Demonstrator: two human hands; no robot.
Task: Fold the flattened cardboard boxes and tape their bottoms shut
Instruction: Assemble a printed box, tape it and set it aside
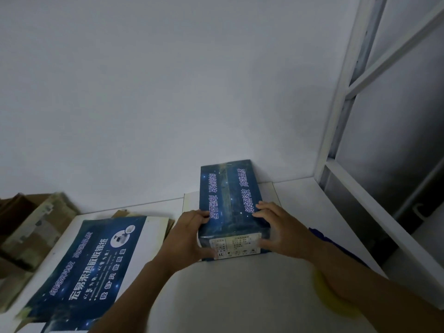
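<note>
At the near end of the box [230,195], both hands are grasping it. The left hand [192,234] is curling its fingers over the top edge at 9 o'clock, thumb on the labelled end face. The right hand [278,227] is laying its fingers on the top at 3 o'clock, with its thumb pressing that same end.

This is probably the squaring-up of a folded box. To do it well, both hands should be squeezing evenly, so that the top flaps are meeting along the centre line and the corners are not buckling. The box should be staying flat on the table [240,296] while the seam is being pressed. Whether tape is already on the seam is too blurred to tell.

The box is sitting at 12 o'clock from the person, near the wall, on a white sheet [189,203]. It is showing a dark blue starry print, two rows of white characters along its top and a white label on its near end.

At 9 o'clock a flat box [91,260] of the same print is lying unfolded.
</note>
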